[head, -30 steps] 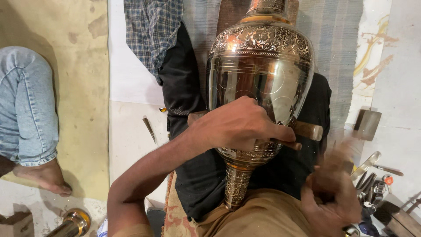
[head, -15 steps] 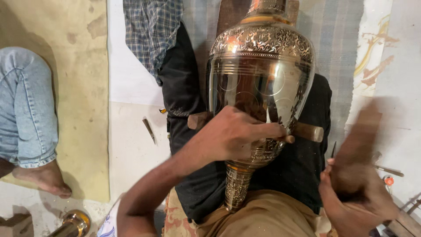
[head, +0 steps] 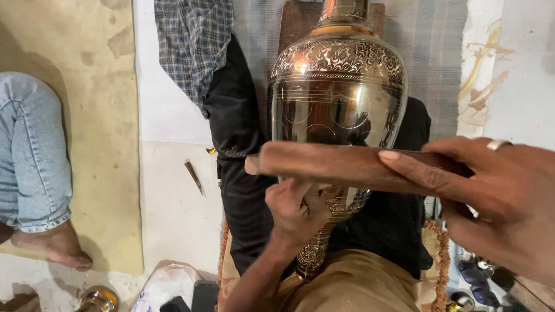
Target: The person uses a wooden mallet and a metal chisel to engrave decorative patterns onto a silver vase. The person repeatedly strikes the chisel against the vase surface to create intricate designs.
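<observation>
I look down at a large polished metal vase with an engraved floral band around its shoulder (head: 338,98), lying across my lap on black cloth (head: 243,173), its neck pointing away from me and its narrow ornate stem toward my tan trousers (head: 352,286).

My right hand (head: 491,202) comes in from the right edge, a silver ring (head: 498,144) on one finger. Its fingers are curled around one end of a long brown wooden stick (head: 341,164), thumb on top, gripping it firmly. The stick lies crosswise in front of the lower belly of the vase; whether it touches the metal I cannot tell.

My left hand (head: 298,211) rises from below, just under the stick, fingers bunched against the vase where the body narrows to the stem. It looks closed around something small, but what it pinches is hidden.

To the left, a small dark pointed tool (head: 193,176) lies alone on the pale floor. Farther left, another person's leg in blue jeans (head: 32,156) and bare foot (head: 55,245) rest on a beige mat (head: 98,69). A blue checked cloth (head: 193,40) lies beyond the black cloth.
</observation>
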